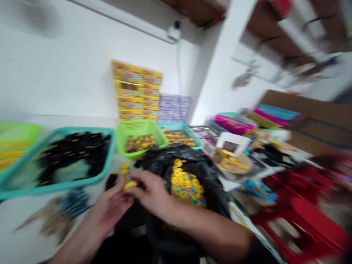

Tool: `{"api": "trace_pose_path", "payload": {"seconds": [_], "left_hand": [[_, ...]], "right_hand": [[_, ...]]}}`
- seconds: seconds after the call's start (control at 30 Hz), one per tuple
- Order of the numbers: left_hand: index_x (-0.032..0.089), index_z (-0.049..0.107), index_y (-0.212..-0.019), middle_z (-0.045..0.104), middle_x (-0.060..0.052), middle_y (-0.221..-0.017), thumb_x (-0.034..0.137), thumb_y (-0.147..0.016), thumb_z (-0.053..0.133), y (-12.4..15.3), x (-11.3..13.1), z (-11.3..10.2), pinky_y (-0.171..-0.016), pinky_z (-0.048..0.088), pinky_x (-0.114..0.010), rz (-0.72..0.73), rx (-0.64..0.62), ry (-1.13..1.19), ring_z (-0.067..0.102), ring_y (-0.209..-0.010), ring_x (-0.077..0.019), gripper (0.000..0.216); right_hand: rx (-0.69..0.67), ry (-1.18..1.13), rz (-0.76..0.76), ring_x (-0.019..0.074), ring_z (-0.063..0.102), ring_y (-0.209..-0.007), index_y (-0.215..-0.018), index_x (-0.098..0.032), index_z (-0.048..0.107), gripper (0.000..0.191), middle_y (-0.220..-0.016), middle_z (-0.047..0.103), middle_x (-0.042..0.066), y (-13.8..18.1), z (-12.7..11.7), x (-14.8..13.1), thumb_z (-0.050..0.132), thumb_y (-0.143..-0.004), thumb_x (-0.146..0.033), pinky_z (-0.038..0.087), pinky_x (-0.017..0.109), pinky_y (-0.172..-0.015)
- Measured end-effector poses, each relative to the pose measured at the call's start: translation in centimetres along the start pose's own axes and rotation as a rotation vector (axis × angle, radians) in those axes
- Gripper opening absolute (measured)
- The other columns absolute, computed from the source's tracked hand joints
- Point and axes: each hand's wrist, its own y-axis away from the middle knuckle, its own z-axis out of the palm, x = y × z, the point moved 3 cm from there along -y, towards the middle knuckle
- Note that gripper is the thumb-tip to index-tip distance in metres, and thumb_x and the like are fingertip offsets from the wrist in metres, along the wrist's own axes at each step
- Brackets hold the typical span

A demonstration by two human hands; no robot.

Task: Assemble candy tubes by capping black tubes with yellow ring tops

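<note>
My left hand (117,203) and my right hand (151,189) meet at the centre left, both closed around a small yellow plastic piece (130,184). Its upper part sticks up above the fingers; blur hides its exact kind. Just to the right, a black plastic bag (220,190) lies open. Many yellow pieces (187,183), some with coloured spots, fill its middle, and my right forearm crosses over its near side. Behind my hands stands a lime green basket (140,126) with small brown and yellow pieces.
At the left, a teal tray (68,180) holds black items with yellow and pink bits, beside another green basket (30,128). A light blue tray (195,141) of brown-yellow pieces stands farther back. Crumpled cloth (74,203) lies front left. Red plastic stools (316,223) stand at right.
</note>
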Motion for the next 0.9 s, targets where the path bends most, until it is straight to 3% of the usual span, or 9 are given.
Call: {"api": "trace_pose_path", "payload": {"seconds": [0.07,0.17,0.4,0.53,0.6,0.73,0.9], "left_hand": [[0.011,0.066,-0.1,0.068,-0.007,-0.082,0.014,-0.095,0.053,1.3,1.3,-1.7,-0.059,0.052,-0.023,0.028,0.032,0.036,0.063,-0.065,-0.012,0.015],[0.011,0.067,-0.096,0.068,-0.006,-0.075,0.019,-0.095,0.055,1.6,1.7,-2.0,-0.056,0.051,-0.022,0.008,0.015,0.089,0.063,-0.059,-0.0116,0.014],[0.01,0.066,-0.086,0.067,-0.004,-0.066,0.02,-0.096,0.054,1.5,0.8,-1.7,-0.052,0.047,-0.019,-0.002,0.067,0.074,0.062,-0.054,-0.0102,0.02],[0.011,0.067,-0.087,0.068,-0.004,-0.069,0.017,-0.097,0.052,1.6,0.6,-2.1,-0.054,0.047,-0.019,0.026,0.04,0.089,0.063,-0.056,-0.01,0.019],[0.01,0.067,-0.087,0.069,-0.005,-0.071,0.019,-0.097,0.052,1.6,0.6,-2.3,-0.056,0.048,-0.02,0.027,-0.001,0.093,0.064,-0.058,-0.011,0.02],[0.008,0.068,-0.093,0.071,-0.008,-0.079,0.023,-0.096,0.052,1.8,1.0,-2.3,-0.061,0.051,-0.023,0.008,-0.057,0.089,0.066,-0.063,-0.0131,0.022],[0.01,0.067,-0.086,0.068,-0.004,-0.074,0.023,-0.093,0.06,1.8,1.0,-2.4,-0.057,0.048,-0.02,0.033,0.012,0.109,0.063,-0.058,-0.0098,0.016]], "right_hand": [[0.012,-0.192,-0.042,0.0206,0.07,-0.087,-0.116,-0.023,0.065,0.028,-0.098,0.074,0.008,0.0,1.1,0.4,0.068,-0.088,-0.019,0.059,0.032,-0.076],[0.004,-0.315,-0.102,0.0252,0.068,-0.082,-0.118,-0.026,0.065,0.03,-0.089,0.071,0.01,0.1,1.4,1.4,0.066,-0.089,-0.018,0.058,0.038,-0.07],[-0.019,-0.345,-0.151,0.0232,0.066,-0.074,-0.12,-0.029,0.066,0.03,-0.08,0.068,0.006,0.1,1.5,1.2,0.06,-0.092,-0.018,0.056,0.036,-0.064],[-0.031,-0.212,-0.243,0.0218,0.062,-0.069,-0.115,-0.026,0.068,0.026,-0.073,0.065,0.005,-0.1,1.0,0.8,0.058,-0.093,-0.017,0.052,0.035,-0.06],[-0.045,-0.159,-0.279,0.0214,0.061,-0.071,-0.114,-0.023,0.068,0.024,-0.075,0.065,0.005,-0.1,0.7,0.7,0.058,-0.093,-0.018,0.051,0.035,-0.062],[-0.039,-0.213,-0.197,0.0199,0.064,-0.08,-0.112,-0.022,0.066,0.021,-0.087,0.069,0.006,-0.1,0.5,0.8,0.061,-0.092,-0.019,0.054,0.033,-0.07],[-0.03,-0.272,-0.218,0.0193,0.064,-0.079,-0.115,-0.022,0.065,0.024,-0.087,0.07,0.005,0.1,0.9,0.4,0.062,-0.091,-0.016,0.055,0.032,-0.069]]}}
